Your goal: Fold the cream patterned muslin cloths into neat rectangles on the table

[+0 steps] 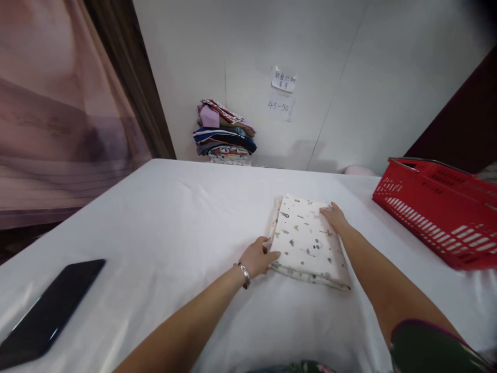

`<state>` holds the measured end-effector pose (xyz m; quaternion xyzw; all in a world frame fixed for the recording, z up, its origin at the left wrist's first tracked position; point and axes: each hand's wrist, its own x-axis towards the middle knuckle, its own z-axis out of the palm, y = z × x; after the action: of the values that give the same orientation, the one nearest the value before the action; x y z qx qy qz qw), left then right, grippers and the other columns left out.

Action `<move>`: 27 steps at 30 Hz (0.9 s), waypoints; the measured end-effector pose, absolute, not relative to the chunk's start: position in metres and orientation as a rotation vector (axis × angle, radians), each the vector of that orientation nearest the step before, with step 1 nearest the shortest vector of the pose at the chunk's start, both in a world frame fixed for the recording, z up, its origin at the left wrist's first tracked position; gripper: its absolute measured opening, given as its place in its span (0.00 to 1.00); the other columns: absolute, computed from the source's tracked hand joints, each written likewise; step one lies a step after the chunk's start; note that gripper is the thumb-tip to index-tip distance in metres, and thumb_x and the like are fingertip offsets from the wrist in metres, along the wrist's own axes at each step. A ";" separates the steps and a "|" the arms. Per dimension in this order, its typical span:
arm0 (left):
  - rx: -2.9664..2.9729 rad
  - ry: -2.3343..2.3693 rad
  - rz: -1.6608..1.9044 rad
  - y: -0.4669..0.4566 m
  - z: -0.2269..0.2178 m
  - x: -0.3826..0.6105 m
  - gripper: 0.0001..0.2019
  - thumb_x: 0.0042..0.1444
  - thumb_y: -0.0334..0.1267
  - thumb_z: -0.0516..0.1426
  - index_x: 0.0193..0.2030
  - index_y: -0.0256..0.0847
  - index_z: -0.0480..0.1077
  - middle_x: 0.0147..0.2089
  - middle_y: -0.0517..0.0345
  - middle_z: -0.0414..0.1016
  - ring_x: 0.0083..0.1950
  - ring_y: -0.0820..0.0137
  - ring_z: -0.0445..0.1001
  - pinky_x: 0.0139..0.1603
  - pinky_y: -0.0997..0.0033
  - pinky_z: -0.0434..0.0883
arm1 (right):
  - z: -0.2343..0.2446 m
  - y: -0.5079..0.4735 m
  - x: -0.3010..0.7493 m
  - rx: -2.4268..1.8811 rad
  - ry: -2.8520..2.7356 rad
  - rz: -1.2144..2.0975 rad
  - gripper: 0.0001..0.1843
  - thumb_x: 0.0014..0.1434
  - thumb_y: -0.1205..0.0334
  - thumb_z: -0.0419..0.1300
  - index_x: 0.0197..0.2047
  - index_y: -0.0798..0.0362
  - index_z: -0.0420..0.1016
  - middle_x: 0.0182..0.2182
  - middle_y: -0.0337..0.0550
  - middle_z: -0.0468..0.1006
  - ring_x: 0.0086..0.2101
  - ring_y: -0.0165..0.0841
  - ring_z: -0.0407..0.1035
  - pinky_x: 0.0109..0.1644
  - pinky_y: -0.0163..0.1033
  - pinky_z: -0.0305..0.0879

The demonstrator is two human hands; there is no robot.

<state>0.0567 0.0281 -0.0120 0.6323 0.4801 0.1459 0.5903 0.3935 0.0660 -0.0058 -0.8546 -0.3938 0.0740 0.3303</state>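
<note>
A folded white cloth (306,238) with small printed figures and leaves lies flat on the white-covered table (163,238). My left hand (257,257), with a silver bracelet at the wrist, pinches the cloth's near left corner between thumb and fingers. At the far right corner my right hand (334,217) rests on the cloth's edge, its fingers partly hidden and close together. Several layers show along the near and left edges of the cloth.
A red plastic basket (435,212) stands on the right side. At the near left lies a black phone-like slab (54,311). Behind the table a stack of folded clothes (225,132) rises against the wall, beside paper notes (283,80). A pinkish curtain (66,103) hangs left.
</note>
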 end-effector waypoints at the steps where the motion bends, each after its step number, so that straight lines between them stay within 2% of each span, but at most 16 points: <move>1: 1.441 1.113 0.343 0.029 -0.012 0.057 0.30 0.48 0.52 0.57 0.55 0.41 0.58 0.43 0.51 0.71 0.24 0.76 0.70 0.21 0.76 0.70 | -0.006 0.065 0.391 -2.261 -1.042 0.204 0.36 0.49 0.59 0.60 0.59 0.62 0.58 0.55 0.60 0.64 0.53 0.46 0.60 0.55 0.47 0.58; 4: 1.377 1.122 0.350 0.032 -0.007 0.055 0.24 0.51 0.55 0.53 0.48 0.40 0.63 0.40 0.52 0.72 0.22 0.75 0.70 0.21 0.76 0.70 | -0.004 0.055 0.370 -2.271 -1.179 0.134 0.32 0.50 0.60 0.58 0.58 0.59 0.61 0.60 0.55 0.56 0.59 0.44 0.50 0.61 0.48 0.47; 6: 1.361 1.141 0.355 0.032 -0.003 0.055 0.21 0.53 0.54 0.51 0.46 0.40 0.65 0.39 0.53 0.73 0.22 0.75 0.70 0.20 0.76 0.70 | 0.000 0.043 0.343 -2.175 -1.362 0.078 0.27 0.53 0.59 0.55 0.56 0.57 0.64 0.59 0.51 0.59 0.59 0.41 0.51 0.61 0.45 0.47; 9: 1.390 1.158 0.376 0.029 -0.001 0.057 0.19 0.54 0.51 0.50 0.48 0.43 0.65 0.39 0.55 0.74 0.21 0.75 0.70 0.19 0.76 0.68 | 0.010 0.025 0.293 -1.994 -1.554 0.207 0.20 0.57 0.53 0.50 0.48 0.53 0.70 0.49 0.46 0.72 0.49 0.36 0.64 0.52 0.40 0.59; 12: 1.530 1.162 0.414 0.026 -0.006 0.058 0.19 0.55 0.50 0.49 0.50 0.45 0.65 0.36 0.57 0.74 0.20 0.75 0.69 0.20 0.76 0.66 | 0.021 0.022 0.255 -1.982 -1.645 0.341 0.19 0.57 0.48 0.49 0.40 0.52 0.72 0.36 0.42 0.76 0.35 0.34 0.69 0.39 0.37 0.62; 16: 1.707 1.158 0.455 0.025 -0.012 0.058 0.19 0.56 0.50 0.47 0.50 0.45 0.64 0.33 0.59 0.74 0.21 0.75 0.69 0.25 0.74 0.65 | 0.030 0.054 0.242 -2.196 -1.637 0.379 0.22 0.56 0.44 0.49 0.34 0.54 0.72 0.26 0.42 0.75 0.28 0.33 0.68 0.31 0.34 0.57; 20: 1.908 1.254 0.561 0.020 -0.010 0.056 0.19 0.56 0.51 0.48 0.49 0.44 0.62 0.36 0.57 0.72 0.33 0.69 0.72 0.33 0.72 0.64 | 0.032 0.101 0.256 -2.391 -1.538 0.344 0.20 0.57 0.47 0.51 0.32 0.56 0.72 0.20 0.44 0.73 0.28 0.34 0.68 0.31 0.34 0.56; 23: 2.051 1.280 0.633 0.016 -0.007 0.055 0.16 0.55 0.50 0.49 0.44 0.42 0.63 0.41 0.54 0.70 0.37 0.69 0.70 0.35 0.71 0.63 | 0.031 0.126 0.267 -2.442 -1.453 0.361 0.18 0.57 0.52 0.52 0.29 0.57 0.72 0.16 0.44 0.71 0.25 0.34 0.68 0.30 0.34 0.57; 27: 2.122 1.243 0.596 0.016 -0.009 0.056 0.11 0.54 0.47 0.51 0.34 0.42 0.66 0.38 0.56 0.69 0.35 0.70 0.69 0.34 0.71 0.61 | 0.027 0.145 0.273 -2.465 -1.344 0.455 0.21 0.58 0.51 0.51 0.26 0.59 0.72 0.12 0.43 0.67 0.19 0.32 0.66 0.26 0.33 0.59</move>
<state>0.0558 0.0160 -0.0090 0.7998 0.4683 0.2245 0.3010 0.2727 0.1447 0.0268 -0.8571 -0.4674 0.1582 0.1484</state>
